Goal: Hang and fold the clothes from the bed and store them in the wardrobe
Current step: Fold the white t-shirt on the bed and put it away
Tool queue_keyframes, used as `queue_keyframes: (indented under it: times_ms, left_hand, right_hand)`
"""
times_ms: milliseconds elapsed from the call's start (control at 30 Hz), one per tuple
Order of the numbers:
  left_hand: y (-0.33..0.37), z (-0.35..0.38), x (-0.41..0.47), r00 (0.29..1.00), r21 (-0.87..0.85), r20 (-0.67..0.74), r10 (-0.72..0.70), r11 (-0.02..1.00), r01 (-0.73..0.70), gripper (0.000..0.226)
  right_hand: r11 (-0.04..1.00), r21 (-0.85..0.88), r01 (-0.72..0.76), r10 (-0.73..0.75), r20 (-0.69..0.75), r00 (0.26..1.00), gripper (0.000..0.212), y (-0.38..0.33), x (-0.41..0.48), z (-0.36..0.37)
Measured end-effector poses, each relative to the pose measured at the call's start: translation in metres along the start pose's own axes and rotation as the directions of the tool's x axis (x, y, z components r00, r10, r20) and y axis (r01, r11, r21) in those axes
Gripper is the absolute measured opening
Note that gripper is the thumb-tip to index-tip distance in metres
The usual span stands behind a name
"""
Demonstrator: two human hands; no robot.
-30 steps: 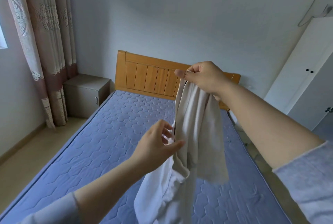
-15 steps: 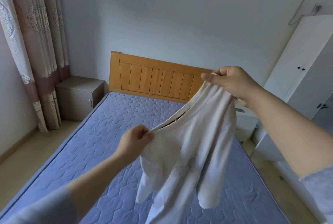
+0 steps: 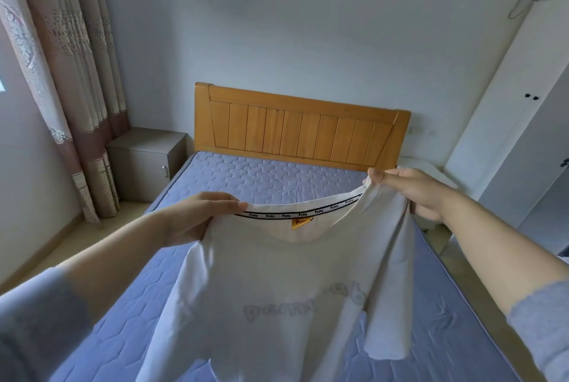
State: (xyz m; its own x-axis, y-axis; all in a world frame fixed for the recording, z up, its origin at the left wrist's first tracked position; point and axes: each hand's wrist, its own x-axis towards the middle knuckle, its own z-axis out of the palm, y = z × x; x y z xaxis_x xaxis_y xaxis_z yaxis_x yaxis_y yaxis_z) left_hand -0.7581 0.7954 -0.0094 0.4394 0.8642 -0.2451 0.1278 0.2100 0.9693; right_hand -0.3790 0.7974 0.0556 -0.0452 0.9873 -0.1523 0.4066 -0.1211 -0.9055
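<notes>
White T-shirt (image 3: 277, 289), thin soft knit, held spread above the bed (image 3: 261, 178), whose blue mattress is quilted in hexagons. Left hand (image 3: 197, 215): fingers pinching one shoulder at the collar. Right hand (image 3: 412, 194): fingers pinching the other shoulder, slightly higher. Cloth hangs in loose folds; faint lettering shows through.

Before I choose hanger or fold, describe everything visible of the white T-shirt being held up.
The white T-shirt, soft and cotton-looking, hangs spread open over the blue quilted mattress. The left hand and right hand each grip it beside the round neckline, which carries black-and-white lettered tape and an orange label. Faint grey lettering shows through the chest; a short sleeve dangles at right.
</notes>
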Motion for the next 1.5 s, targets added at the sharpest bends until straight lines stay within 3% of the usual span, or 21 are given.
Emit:
queue_keyframes:
  times_ms: [133,267,433,533,633,733,800,967,1033,1133,1300,1400,1500]
  left_hand:
    - [0.003,-0.017,-0.001,0.987,-0.089,0.151,-0.056,0.994,0.07,0.032]
    - [-0.002,-0.011,-0.001,0.98,-0.041,0.187,-0.071,0.996,0.08,0.029]
    - [0.006,-0.008,-0.003,0.99,0.068,0.135,-0.037,0.997,0.028,0.027]
    - [0.013,-0.002,-0.004,0.995,0.228,-0.02,0.096,0.97,-0.089,0.018]
    - [0.018,0.006,0.0,0.905,0.504,-0.22,0.364,0.837,-0.214,0.022]
    - [0.023,0.008,0.001,0.803,0.627,-0.305,0.513,0.742,-0.237,0.024]
    - [0.028,0.007,0.0,0.796,0.659,-0.321,0.514,0.725,-0.202,0.017]
    - [0.046,0.019,-0.018,0.911,0.698,-0.271,0.312,0.715,-0.037,0.058]
    - [0.049,0.031,-0.03,0.936,0.652,-0.263,0.235,0.758,-0.007,0.062]
    - [0.051,0.054,-0.048,0.964,0.522,-0.214,0.159,0.852,-0.024,0.047]
    - [0.057,0.073,-0.083,0.991,0.287,-0.078,0.105,0.955,-0.078,0.007]
    - [0.054,0.081,-0.109,0.975,0.406,-0.123,0.184,0.906,-0.12,0.008]
    - [0.043,0.086,-0.137,0.865,0.584,-0.301,0.4,0.795,-0.164,0.019]
  right_hand:
    - [0.993,-0.107,-0.053,0.065,0.11,0.992,0.049,0.009,-0.006,-0.016]
    - [0.883,-0.462,0.076,-0.107,-0.042,0.993,0.009,0.018,-0.006,-0.014]
    - [0.839,-0.48,0.256,-0.396,-0.217,0.892,0.012,0.031,-0.006,-0.005]
    - [0.805,-0.492,0.331,-0.496,-0.252,0.831,0.018,0.026,-0.01,-0.002]
    - [0.793,-0.485,0.368,-0.543,-0.289,0.788,0.023,0.013,-0.014,0.0]
    - [0.745,-0.541,0.391,-0.605,-0.301,0.737,0.026,0.001,-0.019,-0.003]
    - [0.708,-0.582,0.399,-0.643,-0.298,0.706,0.027,-0.006,-0.024,-0.008]
    - [0.561,-0.735,0.379,-0.74,-0.242,0.627,0.017,-0.008,-0.042,-0.023]
    - [0.573,-0.72,0.392,-0.762,-0.292,0.578,0.017,-0.002,-0.046,-0.027]
    - [0.648,-0.647,0.402,-0.736,-0.396,0.549,0.02,0.009,-0.051,-0.031]
    - [0.721,-0.583,0.375,-0.682,-0.499,0.535,0.02,0.022,-0.078,-0.032]
    - [0.725,-0.592,0.352,-0.679,-0.527,0.511,0.019,0.024,-0.108,-0.03]
    - [0.707,-0.622,0.337,-0.695,-0.521,0.496,0.018,0.029,-0.149,-0.021]
